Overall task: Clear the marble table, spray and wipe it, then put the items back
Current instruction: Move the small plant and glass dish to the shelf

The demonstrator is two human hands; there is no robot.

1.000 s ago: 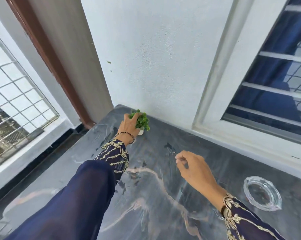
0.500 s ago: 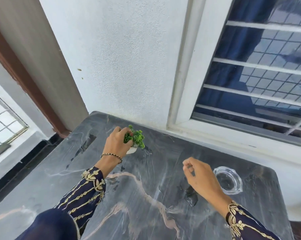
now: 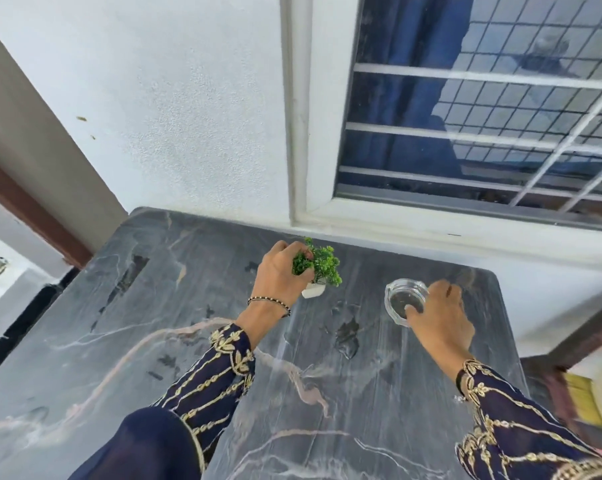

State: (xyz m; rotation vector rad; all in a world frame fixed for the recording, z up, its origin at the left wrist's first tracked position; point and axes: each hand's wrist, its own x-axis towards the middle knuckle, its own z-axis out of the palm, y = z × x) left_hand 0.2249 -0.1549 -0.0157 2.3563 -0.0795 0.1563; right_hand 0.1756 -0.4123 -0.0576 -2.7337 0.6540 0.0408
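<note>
A dark grey marble table [image 3: 126, 341] with pale veins fills the lower view. Near its far edge, my left hand [image 3: 278, 275] grips the leaves of a small green plant [image 3: 322, 265] in a white pot, which looks tilted and just off the marble. To the right, my right hand [image 3: 438, 313] rests on a clear glass ashtray [image 3: 401, 297], thumb inside the bowl and fingers over its far rim. The ashtray sits on the marble.
A white wall [image 3: 188, 116] and a barred window [image 3: 483, 109] with a white sill rise right behind the table. A brown door frame [image 3: 26, 206] stands at the left. Something yellow and pink [image 3: 583, 400] lies beyond the table's right edge.
My left hand has carried the plant rightward along the far edge. My right hand has reached forward and taken hold of the ashtray. The camera has turned right.
</note>
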